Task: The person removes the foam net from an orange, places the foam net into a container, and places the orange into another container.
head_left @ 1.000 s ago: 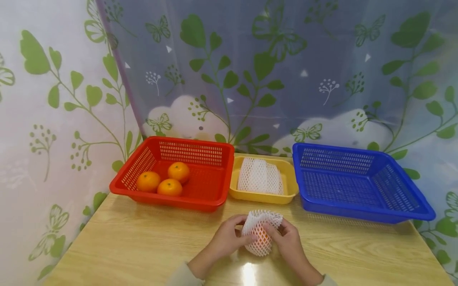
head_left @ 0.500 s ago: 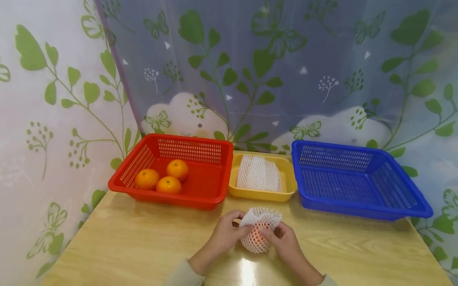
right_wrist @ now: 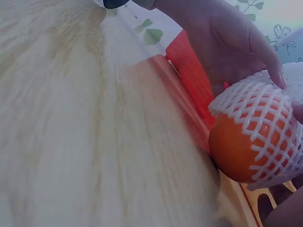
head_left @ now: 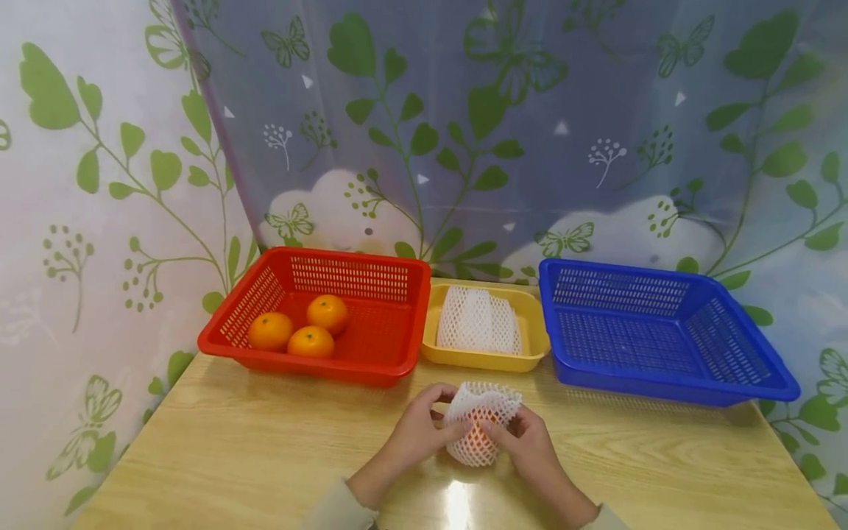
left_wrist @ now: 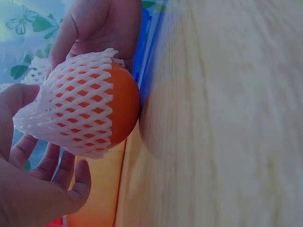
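Observation:
A white foam net sleeve point(head_left: 482, 401) covers most of an orange point(left_wrist: 127, 106), whose lower end stays bare and meets the table in the left wrist view. My left hand point(head_left: 419, 428) holds the sleeve from the left, thumb across its front. From the right, my right hand point(head_left: 532, 443) grips it with the thumb pressed on the netted fruit. The loose upper end of the sleeve rises above the fruit. Several fingers are hidden behind the net in the head view.
A red basket point(head_left: 371, 372) with three oranges point(head_left: 311, 342) stands back left. Beside it, a yellow tray point(head_left: 483, 359) holds more foam net sleeves point(head_left: 477, 324). At back right stands a blue basket point(head_left: 662, 386). A printed curtain point(head_left: 503, 169) hangs behind the wooden table point(head_left: 265, 442).
Both hands stay around the sleeved orange, with only slight finger shifts; the left thumb sits a little farther across the net. The whole head view has drifted slightly.

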Tool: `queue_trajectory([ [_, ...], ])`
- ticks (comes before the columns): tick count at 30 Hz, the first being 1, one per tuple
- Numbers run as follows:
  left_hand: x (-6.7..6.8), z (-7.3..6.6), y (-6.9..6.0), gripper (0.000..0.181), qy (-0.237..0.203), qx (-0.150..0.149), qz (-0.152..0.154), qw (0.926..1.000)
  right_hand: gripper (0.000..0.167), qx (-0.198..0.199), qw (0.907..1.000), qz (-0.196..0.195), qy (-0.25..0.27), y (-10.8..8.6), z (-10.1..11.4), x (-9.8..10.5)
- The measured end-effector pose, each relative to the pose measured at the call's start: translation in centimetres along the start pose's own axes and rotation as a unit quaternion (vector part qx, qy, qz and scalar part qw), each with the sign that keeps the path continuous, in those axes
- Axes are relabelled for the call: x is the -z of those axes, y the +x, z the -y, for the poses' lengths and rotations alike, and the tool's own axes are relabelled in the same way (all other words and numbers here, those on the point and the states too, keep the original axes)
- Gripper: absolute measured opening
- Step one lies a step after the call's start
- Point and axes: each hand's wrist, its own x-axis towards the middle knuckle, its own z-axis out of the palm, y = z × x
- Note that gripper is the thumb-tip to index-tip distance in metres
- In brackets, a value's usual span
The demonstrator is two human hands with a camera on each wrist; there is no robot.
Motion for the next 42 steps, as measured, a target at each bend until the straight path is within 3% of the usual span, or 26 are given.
queue_trajectory([
  [4, -0.1, 0.2, 0.0, 0.046, 0.015, -0.008, 0.018, 0.9997, 0.035, 0.004, 1.0, -0.007, -0.001, 0.1, 0.3, 0.1],
  [9, -0.3, 0.4, 0.0, 0.052, 0.01, 0.009, 0.03, 0.9995, 0.021, 0.032, 0.9993, -0.007, -0.02, 0.2, 0.6, 0.1],
  [12, -0.4, 0.4, 0.0, 0.053, 0.013, 0.007, 0.034, 0.9993, 0.014, 0.047, 0.9982, -0.025, -0.028, 0.3, 0.8, -0.1],
  [17, -0.5, 0.4, -0.2, 0.054, 0.026, 0.006, 0.038, 0.9989, 0.015, 0.057, 0.997, -0.048, -0.021, 0.3, 0.9, -0.3],
  [23, -0.3, 0.4, -0.2, 0.05, 0.029, 0.002, 0.033, 0.999, 0.026, 0.051, 0.9985, -0.019, -0.006, 0.2, 0.8, -0.2],
  [27, 0.0, 0.2, -0.1, 0.044, 0.024, -0.002, 0.033, 0.9992, 0.037, 0.018, 0.9997, 0.011, -0.011, 0.0, 0.7, 0.0],
  [32, 0.0, -0.1, -0.1, 0.04, 0.009, -0.003, 0.03, 0.9995, 0.04, -0.023, 0.9986, 0.039, -0.029, -0.2, 0.3, 0.1],
  [42, -0.1, -0.4, -0.3, 0.032, 0.015, -0.023, -0.011, 0.9996, 0.036, -0.013, 0.998, 0.054, -0.032, -0.3, -0.1, 0.0],
])
